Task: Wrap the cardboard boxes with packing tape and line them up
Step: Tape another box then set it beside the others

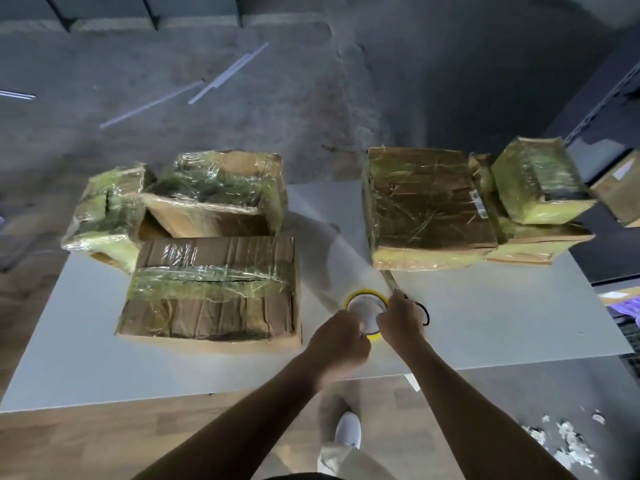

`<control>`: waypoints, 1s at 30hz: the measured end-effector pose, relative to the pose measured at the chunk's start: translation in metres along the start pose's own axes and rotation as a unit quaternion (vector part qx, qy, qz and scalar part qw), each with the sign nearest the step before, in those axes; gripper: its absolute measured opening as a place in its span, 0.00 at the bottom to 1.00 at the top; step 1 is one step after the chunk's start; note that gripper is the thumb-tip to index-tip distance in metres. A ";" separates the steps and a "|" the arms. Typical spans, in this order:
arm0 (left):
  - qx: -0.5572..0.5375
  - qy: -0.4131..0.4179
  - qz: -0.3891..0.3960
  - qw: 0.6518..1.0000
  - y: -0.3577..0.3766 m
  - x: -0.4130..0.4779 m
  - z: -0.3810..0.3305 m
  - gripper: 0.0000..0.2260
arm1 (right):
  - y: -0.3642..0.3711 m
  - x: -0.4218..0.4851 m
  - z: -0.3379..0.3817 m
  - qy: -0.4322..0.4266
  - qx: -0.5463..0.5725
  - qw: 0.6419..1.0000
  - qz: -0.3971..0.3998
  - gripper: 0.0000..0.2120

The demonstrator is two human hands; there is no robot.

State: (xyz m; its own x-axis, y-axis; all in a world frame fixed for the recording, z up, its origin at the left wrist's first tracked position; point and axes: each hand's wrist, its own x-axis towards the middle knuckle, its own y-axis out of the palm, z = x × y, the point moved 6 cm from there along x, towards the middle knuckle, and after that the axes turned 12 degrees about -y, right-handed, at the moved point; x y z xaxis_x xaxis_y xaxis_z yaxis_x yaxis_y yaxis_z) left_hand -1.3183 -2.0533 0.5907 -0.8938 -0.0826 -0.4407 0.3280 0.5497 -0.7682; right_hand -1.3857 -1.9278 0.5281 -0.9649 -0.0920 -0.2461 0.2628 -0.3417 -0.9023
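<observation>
White table (485, 323) on wood floor (104, 445); grey concrete (173, 133) beyond. Taped boxes (211, 292) grouped left and right. Between them, yellow tape roll (367, 306): left hand (337, 344) curled round near rim, right hand (401, 320) pinching right edge.

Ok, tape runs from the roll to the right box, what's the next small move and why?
Probably cut the strand running from the tape roll, gripped by the left hand and right hand, to the big right box, then press its end down: that box already looks fully wrapped.
</observation>
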 end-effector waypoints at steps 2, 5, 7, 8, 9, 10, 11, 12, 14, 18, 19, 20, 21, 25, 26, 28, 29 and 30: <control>-0.058 0.018 -0.044 0.997 -0.022 -0.005 -0.002 0.14 | -0.010 -0.002 0.008 -0.032 0.035 0.998 -0.041 0.14; -0.135 0.015 -0.135 0.982 -0.063 -0.010 0.008 0.11 | -0.037 -0.006 0.027 -0.091 0.144 0.976 -0.133 0.12; -0.192 -0.034 -0.163 0.967 -0.085 -0.007 0.025 0.09 | -0.058 -0.008 0.045 -0.138 0.181 0.956 -0.182 0.13; -0.232 -0.067 -0.158 0.957 -0.093 -0.005 0.034 0.09 | -0.067 -0.010 0.054 -0.160 0.185 0.949 -0.198 0.14; -0.270 -0.089 -0.145 0.948 -0.099 -0.003 0.042 0.10 | -0.076 -0.012 0.064 -0.183 0.181 0.943 -0.210 0.16; -0.288 -0.091 -0.138 0.943 -0.106 -0.003 0.047 0.11 | -0.084 -0.015 0.075 -0.208 0.172 0.937 -0.221 0.17; -0.283 -0.072 -0.140 0.946 -0.114 -0.004 0.048 0.12 | -0.091 -0.019 0.086 -0.236 0.158 0.930 -0.232 0.19; -0.273 -0.040 -0.139 0.951 -0.121 -0.006 0.047 0.14 | -0.098 -0.023 0.097 -0.269 0.139 0.922 -0.241 0.19; -0.267 0.034 -0.109 0.957 -0.131 -0.013 0.043 0.22 | -0.110 -0.031 0.117 -0.328 0.105 0.901 -0.262 0.20; -0.252 0.042 -0.140 0.956 -0.147 -0.017 0.058 0.23 | -0.127 -0.042 0.153 -0.395 0.099 0.856 -0.317 0.20; -0.273 0.037 -0.166 0.947 -0.152 -0.018 0.065 0.21 | -0.128 -0.042 0.160 -0.394 0.109 0.856 -0.316 0.20; -0.297 0.032 -0.185 0.936 -0.157 -0.018 0.073 0.20 | -0.127 -0.039 0.165 -0.376 0.134 0.867 -0.297 0.20; -0.329 0.030 -0.191 0.924 -0.160 -0.019 0.081 0.19 | -0.123 -0.035 0.169 -0.349 0.166 0.885 -0.260 0.21; -0.401 0.019 -0.181 0.898 -0.170 -0.018 0.105 0.19 | -0.092 -0.018 0.190 -0.294 0.246 0.921 -0.069 0.15; -0.390 0.019 -0.183 0.902 -0.172 -0.019 0.108 0.17 | -0.088 -0.018 0.196 -0.296 0.231 0.924 -0.071 0.15; -0.348 0.028 -0.200 0.915 -0.179 -0.023 0.113 0.18 | -0.088 -0.018 0.207 -0.305 0.172 0.930 -0.111 0.18; -0.330 0.024 -0.207 0.921 -0.182 -0.025 0.117 0.19 | -0.087 -0.020 0.212 -0.314 0.150 0.929 -0.125 0.20; -0.317 0.016 -0.206 0.925 -0.184 -0.027 0.121 0.17 | -0.085 -0.021 0.217 -0.327 0.141 0.925 -0.130 0.22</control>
State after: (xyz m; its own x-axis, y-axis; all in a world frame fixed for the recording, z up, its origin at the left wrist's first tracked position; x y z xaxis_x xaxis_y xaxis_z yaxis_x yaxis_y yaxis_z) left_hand -1.3179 -2.2531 0.6877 -0.9146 -0.3758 -0.1495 -0.2800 0.8551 -0.4363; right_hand -1.3882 -2.1000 0.6873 -0.8136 -0.4879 0.3163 0.1006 -0.6539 -0.7499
